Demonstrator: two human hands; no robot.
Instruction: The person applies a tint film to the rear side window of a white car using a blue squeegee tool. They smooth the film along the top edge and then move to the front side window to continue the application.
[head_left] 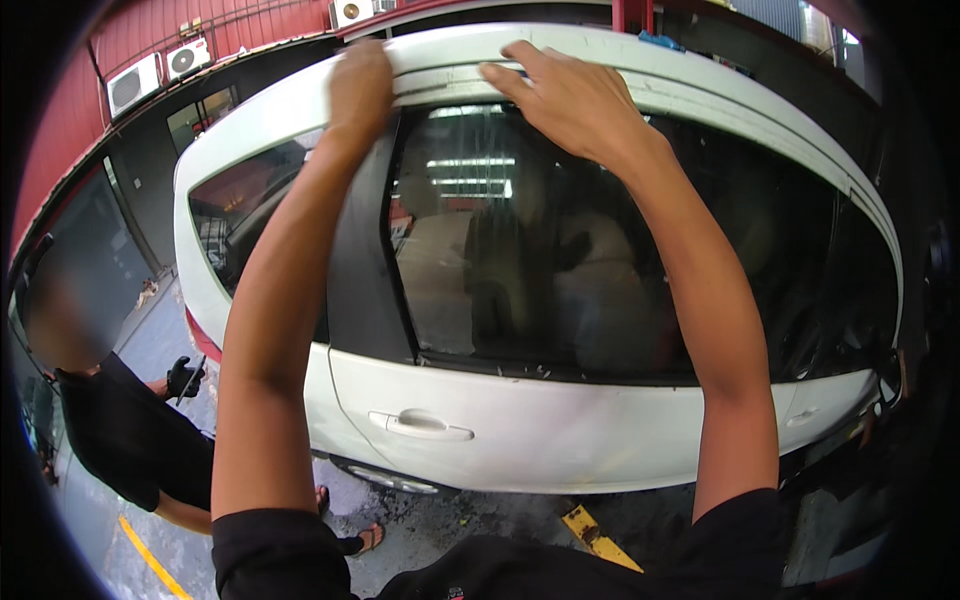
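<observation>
Clerk: Along the roof edge (440,80) of the white car (560,440), what is recorded?

Inspector: Two bare hands, raised. The left hand (361,88) is at the roof edge, above the upper end of the dark pillar panel (360,285). It is blurred; whether its fingers are spread, pressed together or pinching something, I cannot tell.

Clerk: And the right hand (570,95)?

Inspector: Farther toward the car's front, at the same edge. Thumb and forefinger extended and apart from each other, the other fingers bent. Contact with the edge cannot be confirmed.

Clerk: Condition of the side window (440,270)?

Inspector: Directly below the hands, dark and reflective. Pale vertical streaks near its upper edge; small pale flecks along its lower edge. The door handle (422,425) lies flush beneath its rear lower corner.

Clerk: Surroundings?

Inspector: A blue item (658,41) on the roof's far edge, frontward of the right hand. By the car's rear corner, a person in a black shirt (130,430); their black-gloved hand (185,378) holds a thin dark object. Below the door's lower edge, a yellow bar (600,540) on the floor.
</observation>
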